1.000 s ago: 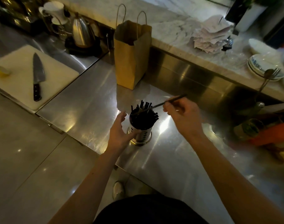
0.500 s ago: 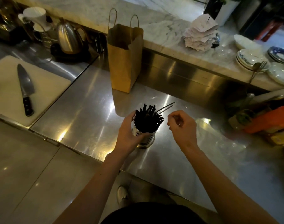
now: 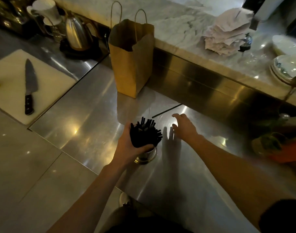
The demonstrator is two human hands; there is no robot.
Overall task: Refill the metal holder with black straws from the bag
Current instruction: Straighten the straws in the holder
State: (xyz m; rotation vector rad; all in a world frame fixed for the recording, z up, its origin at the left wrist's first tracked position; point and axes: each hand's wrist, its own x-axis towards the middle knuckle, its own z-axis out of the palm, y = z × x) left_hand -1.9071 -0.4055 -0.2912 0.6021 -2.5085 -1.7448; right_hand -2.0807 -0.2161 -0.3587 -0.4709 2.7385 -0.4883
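Note:
The metal holder (image 3: 146, 156) stands on the steel counter (image 3: 86, 115), packed with black straws (image 3: 146, 133) that fan out of its top. My left hand (image 3: 128, 147) is wrapped around the holder and the lower part of the straws. My right hand (image 3: 184, 126) hovers just right of the holder, fingers spread, holding nothing. One loose black straw (image 3: 166, 111) lies flat on the counter beyond my right hand. The brown paper bag (image 3: 130, 64) stands upright and open behind the holder; its contents are hidden.
A white cutting board (image 3: 9, 91) with a large knife (image 3: 30, 84) lies at the left. A kettle (image 3: 77, 33) and a cup (image 3: 46, 9) stand at the back left. The marble ledge (image 3: 177, 26) carries a paper stack (image 3: 226, 37) and plates (image 3: 287, 66).
My right hand let go of the straw it held a second ago and opened. A loose straw now lies on the counter. My left hand closed more fully around the holder.

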